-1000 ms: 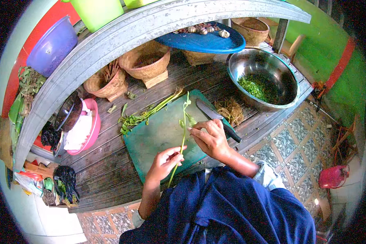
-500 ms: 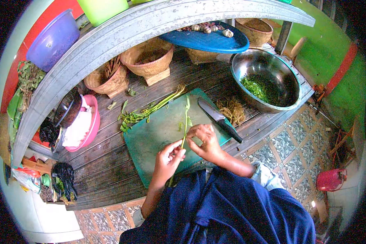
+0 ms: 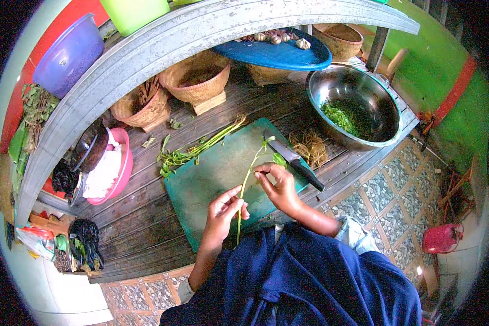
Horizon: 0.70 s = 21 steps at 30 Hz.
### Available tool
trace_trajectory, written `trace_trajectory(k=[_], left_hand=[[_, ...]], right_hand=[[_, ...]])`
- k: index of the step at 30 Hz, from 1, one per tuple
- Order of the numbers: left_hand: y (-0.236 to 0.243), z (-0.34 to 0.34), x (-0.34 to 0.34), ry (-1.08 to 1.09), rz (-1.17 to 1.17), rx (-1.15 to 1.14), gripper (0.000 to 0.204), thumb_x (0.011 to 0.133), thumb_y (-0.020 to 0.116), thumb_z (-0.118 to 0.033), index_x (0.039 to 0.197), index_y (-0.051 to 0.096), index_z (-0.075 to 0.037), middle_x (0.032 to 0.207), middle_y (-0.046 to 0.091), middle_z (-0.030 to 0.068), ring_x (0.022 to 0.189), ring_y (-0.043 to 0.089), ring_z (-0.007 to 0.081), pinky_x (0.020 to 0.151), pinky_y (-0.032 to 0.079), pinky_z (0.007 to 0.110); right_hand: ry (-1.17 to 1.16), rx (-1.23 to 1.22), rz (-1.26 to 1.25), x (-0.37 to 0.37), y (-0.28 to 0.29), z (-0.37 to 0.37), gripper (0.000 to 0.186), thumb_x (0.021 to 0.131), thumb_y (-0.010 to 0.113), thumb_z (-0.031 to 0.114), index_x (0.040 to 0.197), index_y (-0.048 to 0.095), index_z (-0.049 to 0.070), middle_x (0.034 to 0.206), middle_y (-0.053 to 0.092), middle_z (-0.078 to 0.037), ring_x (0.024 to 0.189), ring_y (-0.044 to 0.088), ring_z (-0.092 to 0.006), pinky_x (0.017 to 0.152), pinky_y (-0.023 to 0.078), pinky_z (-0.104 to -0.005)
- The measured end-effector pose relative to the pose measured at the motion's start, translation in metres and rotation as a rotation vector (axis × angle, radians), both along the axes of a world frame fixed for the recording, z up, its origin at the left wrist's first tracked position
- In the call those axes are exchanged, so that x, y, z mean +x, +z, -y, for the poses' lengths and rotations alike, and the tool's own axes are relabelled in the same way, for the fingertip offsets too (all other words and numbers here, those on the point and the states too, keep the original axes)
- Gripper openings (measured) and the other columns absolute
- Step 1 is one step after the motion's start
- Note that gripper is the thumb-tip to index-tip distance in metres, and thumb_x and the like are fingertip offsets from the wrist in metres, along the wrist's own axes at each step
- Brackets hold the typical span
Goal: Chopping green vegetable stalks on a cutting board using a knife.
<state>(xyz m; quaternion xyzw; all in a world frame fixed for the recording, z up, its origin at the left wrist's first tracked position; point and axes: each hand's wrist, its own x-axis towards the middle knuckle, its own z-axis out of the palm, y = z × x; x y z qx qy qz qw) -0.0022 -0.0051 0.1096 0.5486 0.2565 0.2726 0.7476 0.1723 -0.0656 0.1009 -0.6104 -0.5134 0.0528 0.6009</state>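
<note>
Head view: green stem [image 3: 248,175] in left hand [image 3: 221,213] now leans further right.

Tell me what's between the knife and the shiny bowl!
A stringy brown clump lies between the knife and the bowl, as the head view shows.

Light-green stem [image 3: 246,178], green cutting board [image 3: 201,185], black knife handle [image 3: 308,175], blue tray [image 3: 277,54], mottled grey tiles [image 3: 377,190]

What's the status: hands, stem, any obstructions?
Left hand pinching green stem. Right hand close beside stem, grip unclear. Stem above cutting board. Knife along board's right edge, near right hand.
</note>
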Motion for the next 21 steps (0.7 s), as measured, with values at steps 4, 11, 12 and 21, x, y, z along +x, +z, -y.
trace_trajectory(k=[4, 11, 12, 21], left_hand=[[-0.001, 0.002, 0.004, -0.044, 0.006, 0.038, 0.038, 0.092, 0.055, -0.006, 0.129, 0.050, 0.001, 0.077, 0.060, 0.0066, 0.065, 0.060, 0.0137, 0.064, 0.052, 0.028], [0.001, 0.006, 0.004, -0.036, -0.064, 0.098, 0.037, 0.093, 0.054, -0.007, 0.129, 0.050, 0.001, 0.078, 0.060, 0.0065, 0.064, 0.059, 0.0128, 0.064, 0.051, 0.027], [-0.001, 0.005, 0.003, -0.034, -0.052, 0.096, 0.037, 0.092, 0.054, -0.007, 0.129, 0.050, 0.000, 0.078, 0.060, 0.0064, 0.064, 0.059, 0.0131, 0.063, 0.050, 0.027], [-0.008, 0.003, -0.008, 0.007, -0.050, 0.080, 0.039, 0.092, 0.053, -0.007, 0.130, 0.048, 0.000, 0.078, 0.060, 0.0071, 0.063, 0.059, 0.0145, 0.062, 0.050, 0.027]], right_hand=[[0.016, 0.036, 0.081, 0.000, 0.001, -0.001, 0.012, 0.080, 0.067, 0.003, 0.092, 0.065, 0.002, 0.086, 0.066, -0.012, 0.080, 0.064, -0.0263, 0.070, 0.049, -0.0341], [0.058, 0.044, 0.099, 0.000, -0.006, -0.006, 0.011, 0.079, 0.066, 0.002, 0.089, 0.062, 0.001, 0.086, 0.063, -0.013, 0.079, 0.063, -0.0294, 0.070, 0.050, -0.0371], [0.061, 0.043, 0.099, -0.001, -0.007, -0.007, 0.011, 0.079, 0.066, 0.002, 0.089, 0.062, 0.001, 0.086, 0.063, -0.013, 0.079, 0.063, -0.0294, 0.070, 0.050, -0.0371], [0.408, -0.336, -0.540, -0.011, -0.021, -0.027, 0.015, 0.091, 0.057, 0.017, 0.092, 0.058, 0.002, 0.081, 0.059, -0.004, 0.075, 0.057, -0.0143, 0.067, 0.046, -0.0304]])
